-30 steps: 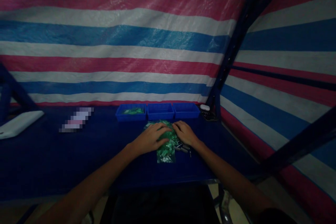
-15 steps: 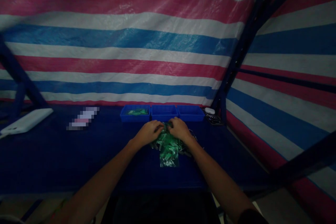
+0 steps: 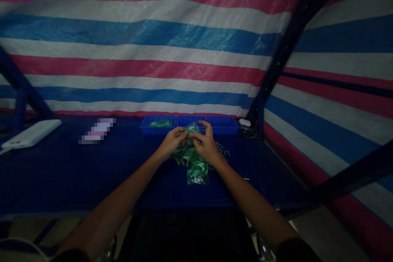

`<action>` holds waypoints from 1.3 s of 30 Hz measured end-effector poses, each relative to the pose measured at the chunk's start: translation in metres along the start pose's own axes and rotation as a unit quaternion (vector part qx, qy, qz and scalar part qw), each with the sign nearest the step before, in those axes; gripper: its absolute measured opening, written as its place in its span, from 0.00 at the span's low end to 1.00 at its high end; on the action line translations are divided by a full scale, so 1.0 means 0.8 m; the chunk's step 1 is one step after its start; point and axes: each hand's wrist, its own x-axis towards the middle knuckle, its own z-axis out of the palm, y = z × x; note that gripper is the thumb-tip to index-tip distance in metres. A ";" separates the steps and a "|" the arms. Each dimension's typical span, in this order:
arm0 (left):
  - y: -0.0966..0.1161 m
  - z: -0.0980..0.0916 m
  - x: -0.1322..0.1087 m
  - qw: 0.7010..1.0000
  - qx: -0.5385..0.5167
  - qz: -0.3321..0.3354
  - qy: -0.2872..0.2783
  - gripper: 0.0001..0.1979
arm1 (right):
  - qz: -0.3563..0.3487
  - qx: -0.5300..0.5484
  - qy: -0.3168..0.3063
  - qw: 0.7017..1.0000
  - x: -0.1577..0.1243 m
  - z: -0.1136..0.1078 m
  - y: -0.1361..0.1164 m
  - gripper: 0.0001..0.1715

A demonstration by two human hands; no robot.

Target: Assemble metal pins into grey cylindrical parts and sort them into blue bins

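A clear plastic bag (image 3: 193, 126) stands up between my two hands, above a heap of small green pieces (image 3: 184, 156). My left hand (image 3: 172, 142) pinches this bag at its near side. Its fingertips meet those of my right hand (image 3: 206, 144), which is also closed at the bag, with one finger raised and curved. Below them, a flat clear bag with green pieces in it (image 3: 198, 174) lies on the blue table (image 3: 101, 176). Thin metal pins (image 3: 222, 150) are scattered to the right, partly behind my right wrist.
Three blue trays stand in a row behind my hands; the left tray (image 3: 147, 131) holds green packets. A white power bank (image 3: 33, 134) lies far left. Near the right post are a white case (image 3: 245, 123) and a dark phone-like object (image 3: 250, 132). One pin (image 3: 246, 179) lies apart.
My hands have lifted off the heap and come together, with the clear bag now raised between them. The pins at the right show more. The view has tilted slightly downward.
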 end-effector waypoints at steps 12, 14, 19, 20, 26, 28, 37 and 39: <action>0.004 -0.011 -0.003 0.919 0.300 0.245 0.075 0.06 | 0.208 0.249 -0.066 0.944 0.024 -0.016 0.011 0.14; 0.004 -0.013 -0.004 0.907 0.319 0.265 0.078 0.05 | 0.222 0.323 -0.084 0.916 0.036 -0.015 0.012 0.15; 0.004 -0.017 -0.005 0.882 0.349 0.305 0.082 0.07 | 0.273 0.393 -0.058 0.876 0.065 -0.015 0.007 0.16; 0.004 -0.017 -0.005 0.880 0.351 0.309 0.083 0.07 | 0.274 0.372 -0.059 0.885 0.069 -0.017 0.004 0.18; 0.007 -0.013 -0.003 0.946 0.211 0.233 0.073 0.08 | 0.202 0.287 -0.106 0.930 0.079 -0.036 -0.009 0.23; 0.010 -0.011 -0.002 0.975 0.125 0.174 0.061 0.14 | 0.203 0.292 -0.088 0.930 0.072 -0.034 -0.010 0.22; -0.002 -0.009 0.004 0.979 0.131 0.139 0.072 0.10 | 0.250 0.254 -0.050 0.933 0.029 -0.006 -0.005 0.12; -0.005 -0.010 0.005 0.975 0.146 0.146 0.083 0.10 | 0.248 0.231 -0.036 0.940 0.025 -0.007 -0.005 0.09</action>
